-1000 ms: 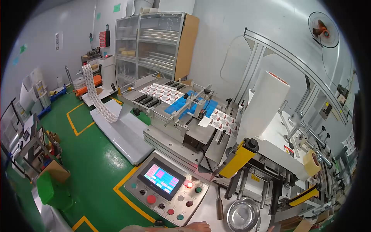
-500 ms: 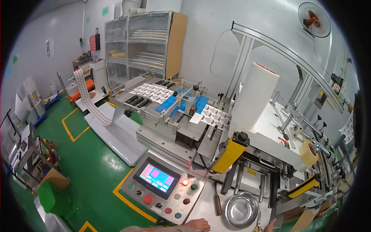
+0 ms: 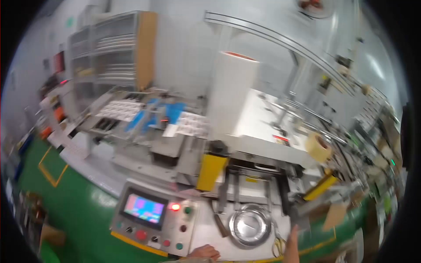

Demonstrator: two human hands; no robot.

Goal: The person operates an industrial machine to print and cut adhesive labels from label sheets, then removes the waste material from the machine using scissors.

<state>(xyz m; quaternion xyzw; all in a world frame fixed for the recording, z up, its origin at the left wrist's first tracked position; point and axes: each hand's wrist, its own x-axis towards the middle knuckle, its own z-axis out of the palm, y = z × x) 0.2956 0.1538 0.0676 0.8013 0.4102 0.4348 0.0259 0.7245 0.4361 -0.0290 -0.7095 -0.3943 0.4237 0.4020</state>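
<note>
My left hand (image 3: 204, 252) rests at the front edge of the white tabletop (image 3: 204, 230), just right of the control panel (image 3: 151, 217); its fingers are blurred. At the lower edge, my right hand (image 3: 293, 245) shows as a narrow, smeared shape beside the tabletop's right end, fingers indistinct. Close to its left lie scissors (image 3: 278, 246) with yellowish handles. Between the hands stands a shiny round metal bowl (image 3: 250, 225). Left of the bowl is a slim tool with a brown handle (image 3: 220, 225).
Behind the tabletop stands a machine with a big white roll (image 3: 232, 96), yellow-covered posts (image 3: 211, 171) and a tape roll (image 3: 318, 147). Printed sheets (image 3: 188, 124) lie on its left bed. A shelf cabinet (image 3: 114, 50) is farther back. Green floor (image 3: 87, 206) spreads at left.
The view has swung to the right, so the machine, panel and bowl sit farther left and look blurred. More of my right hand shows at the lower edge.
</note>
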